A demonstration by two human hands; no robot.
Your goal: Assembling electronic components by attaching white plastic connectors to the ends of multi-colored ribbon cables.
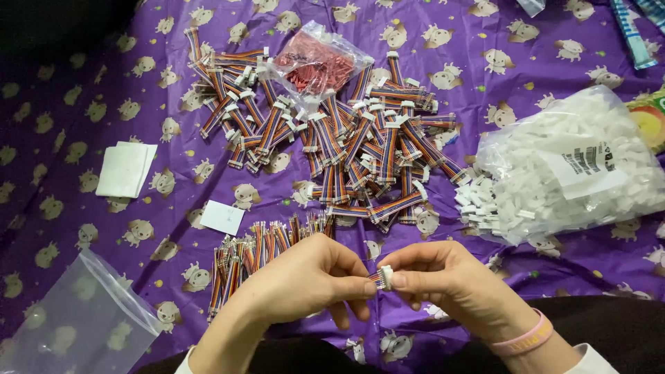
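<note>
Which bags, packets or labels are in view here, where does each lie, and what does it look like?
Clear bag of white connector housings: right side, bulging, open toward the cloth.
White label: on that bag, rectangular, black print.
Small clear bag of red parts: top centre, on the ribbon cables.
Empty clear bag: bottom left, flat.
Colourful packet: right edge, mostly cut off.
Blue-striped wrapper: top right corner.
</note>
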